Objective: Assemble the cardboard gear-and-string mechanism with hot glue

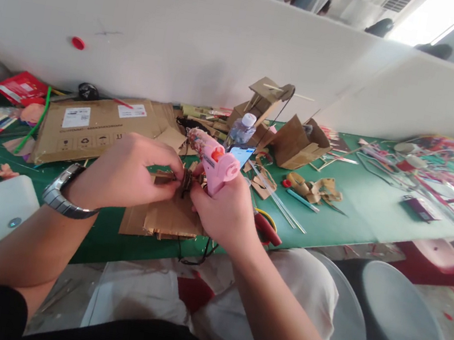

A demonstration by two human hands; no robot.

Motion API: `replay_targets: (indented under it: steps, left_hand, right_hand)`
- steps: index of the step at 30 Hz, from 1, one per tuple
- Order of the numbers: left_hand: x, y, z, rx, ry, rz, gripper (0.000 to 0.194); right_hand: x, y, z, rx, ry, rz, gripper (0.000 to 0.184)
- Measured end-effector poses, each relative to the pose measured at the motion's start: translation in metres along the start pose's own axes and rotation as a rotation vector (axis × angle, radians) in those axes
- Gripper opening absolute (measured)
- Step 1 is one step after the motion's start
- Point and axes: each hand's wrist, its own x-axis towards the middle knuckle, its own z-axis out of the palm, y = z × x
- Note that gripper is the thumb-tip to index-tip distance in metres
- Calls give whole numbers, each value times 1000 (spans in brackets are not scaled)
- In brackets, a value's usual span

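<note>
My right hand (231,211) is wrapped around a pink glue gun (215,162), its nozzle end pointing up and to the left. Against it, my left hand (135,172) pinches a small dark brown piece (186,180), perhaps corrugated cardboard, between thumb and fingers. The right fingertips are close to that same piece; whether they touch it is hidden. Beneath both hands lie stacked cardboard pieces (170,221) with torn edges. A dark cord (199,258) hangs at the table's front edge below the glue gun.
A water bottle (242,130) and a lit phone (242,154) stand just behind the glue gun. Cardboard constructions (301,144) are at the back. A flattened box (98,131) and a white device (12,206) lie left. Scissors (267,229), clear sticks (278,199) and scraps lie right.
</note>
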Motion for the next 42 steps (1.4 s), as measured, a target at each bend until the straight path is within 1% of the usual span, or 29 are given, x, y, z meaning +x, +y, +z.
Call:
replay_targets:
  steps: [3,11,21,29,36,42]
  left_hand:
    - [0,-1,0,-12,-4,3,13]
    - [1,0,-2,-9,-6,20,13]
    - [1,-1,-2,-17,-19,11,14]
    - [2,1,-4,-32,-44,-5,16]
    - [3,0,-4,-2,-39,-27,13]
    - [3,0,-7,21,-47,-1,7]
  right_hand:
    - [0,0,0,16,-9,-7,22]
    - [1,1,1,76,9,-14,30]
    - [0,4,3,62,9,-34,31]
    - [2,3,1,51,-8,-78,46]
    - [5,2,1,78,6,-90,43]
    - [5,2,0,92,15,-81,43]
